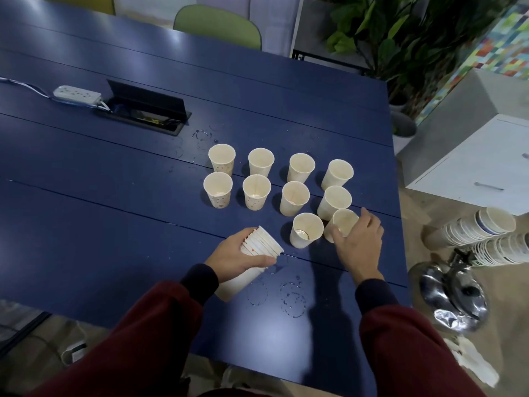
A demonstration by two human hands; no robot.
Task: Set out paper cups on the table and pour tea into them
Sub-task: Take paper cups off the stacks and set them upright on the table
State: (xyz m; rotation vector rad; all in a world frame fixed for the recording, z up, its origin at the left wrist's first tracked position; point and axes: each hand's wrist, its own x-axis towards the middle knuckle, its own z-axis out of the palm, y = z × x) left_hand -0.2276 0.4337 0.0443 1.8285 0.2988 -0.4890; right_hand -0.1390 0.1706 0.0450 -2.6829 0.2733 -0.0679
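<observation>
**Gripping paper cups in both hands at the dark blue worktop (114,210)**

Left hand (239,255) clasps a tilted stack of nested white paper cups (264,245), near side of the array. Right hand (359,243) curls round a single white paper cup (345,222) at the near right corner, just beside a neighbouring cup (305,229). Behind these, eight upright cups (256,194) stand in two rows of four. Whether any holds tea: cannot tell. Wet rings (293,300) mark the worktop near the stack. Shiny steel kettle (455,293) sits on the floor to the right.
</observation>
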